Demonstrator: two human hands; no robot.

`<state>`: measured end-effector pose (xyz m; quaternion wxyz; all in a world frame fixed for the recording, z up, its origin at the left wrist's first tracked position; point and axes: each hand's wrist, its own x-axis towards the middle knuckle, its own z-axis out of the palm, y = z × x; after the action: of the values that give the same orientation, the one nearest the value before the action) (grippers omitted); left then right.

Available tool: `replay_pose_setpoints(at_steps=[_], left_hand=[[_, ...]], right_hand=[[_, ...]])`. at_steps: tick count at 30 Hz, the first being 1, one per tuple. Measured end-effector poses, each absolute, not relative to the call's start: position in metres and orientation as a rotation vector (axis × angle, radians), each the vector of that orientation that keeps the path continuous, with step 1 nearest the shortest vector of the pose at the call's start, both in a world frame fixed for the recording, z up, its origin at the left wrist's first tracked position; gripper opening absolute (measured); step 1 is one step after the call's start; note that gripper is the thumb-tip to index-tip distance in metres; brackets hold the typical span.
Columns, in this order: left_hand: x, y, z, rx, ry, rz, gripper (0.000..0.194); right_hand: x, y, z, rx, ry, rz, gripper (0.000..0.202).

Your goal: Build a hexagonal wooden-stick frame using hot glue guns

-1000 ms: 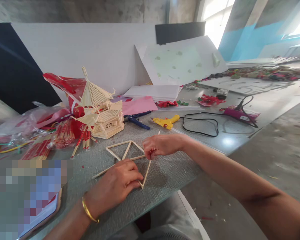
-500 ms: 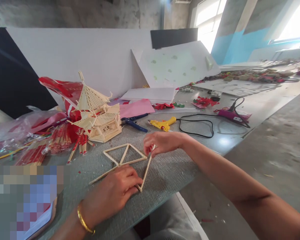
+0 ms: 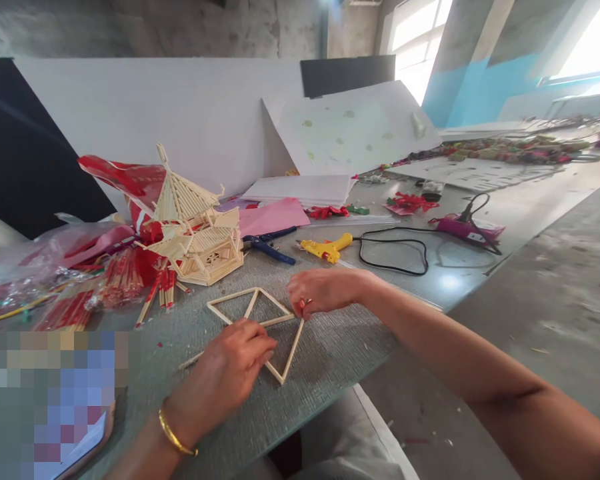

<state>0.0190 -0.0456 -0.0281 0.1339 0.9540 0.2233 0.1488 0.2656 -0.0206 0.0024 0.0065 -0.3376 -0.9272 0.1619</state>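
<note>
A flat frame of pale wooden sticks [image 3: 279, 322], joined into triangles, lies on the table in front of me. My right hand [image 3: 325, 291] is closed in a pinch at the upper end of a slanting stick [image 3: 293, 351], right by the frame's right corner. Across the lower left of the frame reaches my left hand [image 3: 237, 363], fingers bent and pressed together. Its fingertips are over the sticks, and what lies between them is hidden. Behind the frame stands a small pagoda model [image 3: 200, 230] made of the same kind of sticks.
Blue-handled pliers [image 3: 270, 248] and a yellow glue gun [image 3: 327, 248] lie beyond my hands. A black cord [image 3: 427, 257] runs to a purple power strip [image 3: 470, 230]. Red-ended stick bundles [image 3: 123, 280] lie at left, above a partly blurred phone [image 3: 83, 443]. The table's front edge is close.
My left hand has lifted off the lower corner and shifted up and slightly left, uncovering that corner. The right hand has lowered slightly, and the slanting stick's upper end now meets the frame's right corner.
</note>
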Motion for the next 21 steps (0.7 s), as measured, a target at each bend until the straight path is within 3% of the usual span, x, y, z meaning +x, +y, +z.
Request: replay_pose_setpoints(at_steps=[21], left_hand=[[0.0213, -0.0531, -0.0239, 2.719, 0.625, 0.293, 0.022]], right_hand=[[0.2655, -0.0222, -0.0015, -1.024, -2.924, 0.38, 0.011]])
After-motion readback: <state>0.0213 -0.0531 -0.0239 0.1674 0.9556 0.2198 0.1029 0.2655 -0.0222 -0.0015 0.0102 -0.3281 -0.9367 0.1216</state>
